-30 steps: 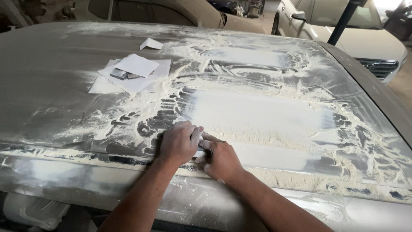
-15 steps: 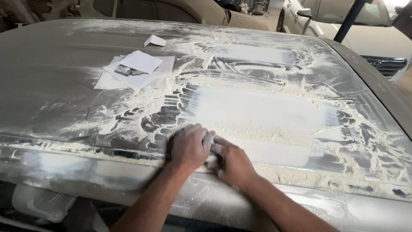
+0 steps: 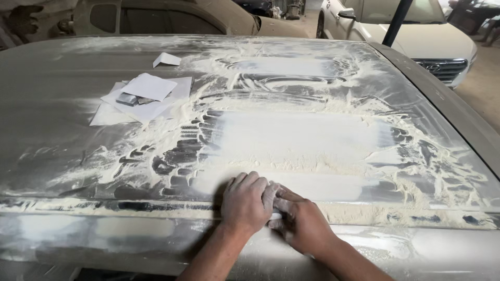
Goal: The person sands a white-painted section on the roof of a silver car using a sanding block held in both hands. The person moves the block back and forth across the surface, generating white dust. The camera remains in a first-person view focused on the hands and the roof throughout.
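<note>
A dusty car roof panel [image 3: 312, 135] fills the view, coated in pale sanding powder with smeared white filler patches. My left hand [image 3: 244, 204] presses flat on the panel near its front edge, fingers together. My right hand [image 3: 303, 225] sits right beside it, its fingers tucked against the left. Between them a small white sanding pad [image 3: 276, 215] shows only as a sliver; the rest is hidden under both hands. Both hands are powdered with dust.
Loose white paper sheets [image 3: 143, 96] with a small grey block [image 3: 126, 99] lie at the far left of the roof, and a folded scrap [image 3: 166, 59] lies beyond them. Other parked cars [image 3: 427, 36] stand behind. A dark pole [image 3: 395, 22] rises at the back right.
Both hands have slid together to the right along the roof's near edge, keeping the pad pressed beneath them. The papers have not moved.
</note>
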Action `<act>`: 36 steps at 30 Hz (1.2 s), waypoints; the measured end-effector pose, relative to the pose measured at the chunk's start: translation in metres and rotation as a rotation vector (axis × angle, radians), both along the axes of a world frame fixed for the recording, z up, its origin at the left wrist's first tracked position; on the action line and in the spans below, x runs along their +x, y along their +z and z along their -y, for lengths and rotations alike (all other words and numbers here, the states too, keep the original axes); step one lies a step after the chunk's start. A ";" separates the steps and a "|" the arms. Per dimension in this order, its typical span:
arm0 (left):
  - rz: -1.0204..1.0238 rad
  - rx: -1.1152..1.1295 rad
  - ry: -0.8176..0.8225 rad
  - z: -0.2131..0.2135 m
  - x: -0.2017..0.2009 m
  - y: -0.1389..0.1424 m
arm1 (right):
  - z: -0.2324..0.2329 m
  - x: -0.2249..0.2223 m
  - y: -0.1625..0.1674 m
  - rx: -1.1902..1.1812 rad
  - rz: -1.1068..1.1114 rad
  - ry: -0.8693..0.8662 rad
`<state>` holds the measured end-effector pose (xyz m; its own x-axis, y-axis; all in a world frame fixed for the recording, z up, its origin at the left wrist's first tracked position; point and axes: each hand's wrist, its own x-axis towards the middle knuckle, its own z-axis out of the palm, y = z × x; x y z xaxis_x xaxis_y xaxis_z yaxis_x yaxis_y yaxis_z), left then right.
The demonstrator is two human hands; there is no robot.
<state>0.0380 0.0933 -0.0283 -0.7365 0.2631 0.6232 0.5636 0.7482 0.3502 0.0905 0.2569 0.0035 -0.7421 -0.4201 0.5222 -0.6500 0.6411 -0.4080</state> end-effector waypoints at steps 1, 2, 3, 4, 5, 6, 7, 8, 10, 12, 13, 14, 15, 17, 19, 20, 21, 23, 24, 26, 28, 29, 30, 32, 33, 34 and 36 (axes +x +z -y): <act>-0.006 -0.003 -0.024 -0.004 -0.001 0.000 | -0.002 -0.006 -0.002 0.007 0.274 -0.121; -0.015 0.004 -0.010 -0.010 -0.001 0.001 | -0.007 -0.008 -0.006 0.024 0.568 -0.237; -0.051 0.005 0.015 -0.013 -0.002 0.003 | -0.010 -0.009 -0.008 0.021 0.539 -0.200; -0.116 0.002 0.036 -0.016 -0.005 0.007 | -0.012 -0.015 -0.009 0.012 0.481 -0.166; -0.049 -0.024 0.037 -0.018 -0.006 0.011 | -0.016 -0.014 -0.011 0.012 0.432 -0.129; 0.036 -0.052 0.039 -0.021 -0.005 0.014 | -0.018 -0.012 -0.012 0.026 0.463 -0.131; 0.127 -0.087 0.035 -0.022 -0.002 0.014 | -0.020 -0.007 -0.013 0.032 0.502 -0.137; 0.027 -0.071 0.012 -0.025 0.000 0.015 | -0.022 -0.003 -0.011 0.037 0.518 -0.158; -0.167 -0.021 -0.015 -0.030 0.007 0.012 | -0.025 0.003 -0.004 0.073 -0.155 -0.080; 0.040 -0.050 -0.027 -0.032 -0.001 0.012 | -0.024 0.006 0.002 0.069 -0.180 -0.103; 0.149 -0.054 -0.029 -0.035 -0.004 0.010 | -0.024 0.004 0.005 0.068 0.102 -0.175; 0.095 -0.045 -0.012 -0.035 -0.006 0.009 | -0.024 0.001 0.006 0.057 0.359 -0.239; 0.030 -0.030 -0.001 -0.036 -0.008 0.007 | -0.024 -0.001 0.006 0.054 0.361 -0.225; 0.036 -0.010 0.003 -0.040 -0.008 0.003 | -0.029 -0.002 -0.001 0.069 0.379 -0.199; 0.168 -0.040 -0.021 -0.043 -0.005 -0.001 | -0.034 0.003 -0.013 0.098 0.458 -0.237; 0.082 -0.023 -0.038 -0.046 -0.004 -0.001 | -0.038 0.004 -0.018 0.113 0.478 -0.259; 0.003 -0.008 -0.050 -0.048 -0.001 -0.002 | -0.040 0.005 -0.022 0.111 0.295 -0.226; -0.066 -0.003 -0.059 -0.051 -0.001 0.000 | -0.043 0.004 -0.024 0.105 -0.056 -0.155; -0.038 -0.008 -0.064 -0.052 -0.002 0.002 | -0.043 0.003 -0.023 0.105 0.060 -0.211; -0.019 -0.009 -0.039 -0.055 -0.002 0.003 | -0.044 0.002 -0.017 0.112 0.281 -0.303; -0.074 0.004 -0.001 -0.058 -0.001 0.004 | -0.046 0.002 -0.009 0.140 0.283 -0.245; 0.011 -0.011 -0.007 -0.060 0.000 0.004 | -0.047 0.003 -0.006 0.150 0.295 -0.214; 0.088 -0.029 -0.021 -0.061 0.003 0.003 | -0.048 0.009 -0.005 0.125 0.228 -0.185; 0.124 -0.058 -0.053 -0.065 0.005 0.006 | -0.051 0.016 -0.005 0.090 0.067 -0.136; 0.101 -0.077 -0.056 -0.067 0.005 0.009 | -0.052 0.015 -0.006 0.078 0.112 -0.173; 0.095 -0.099 -0.062 -0.068 0.006 0.013 | -0.052 0.012 -0.007 0.062 0.175 -0.212; 0.182 -0.084 -0.041 -0.071 0.006 0.022 | -0.055 0.008 -0.010 0.041 0.392 -0.290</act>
<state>0.0439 0.1648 -0.0061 -0.8225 0.3401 0.4558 0.5271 0.7568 0.3864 0.0984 0.3116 -0.0069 -0.9690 -0.1817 0.1674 -0.2450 0.7938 -0.5566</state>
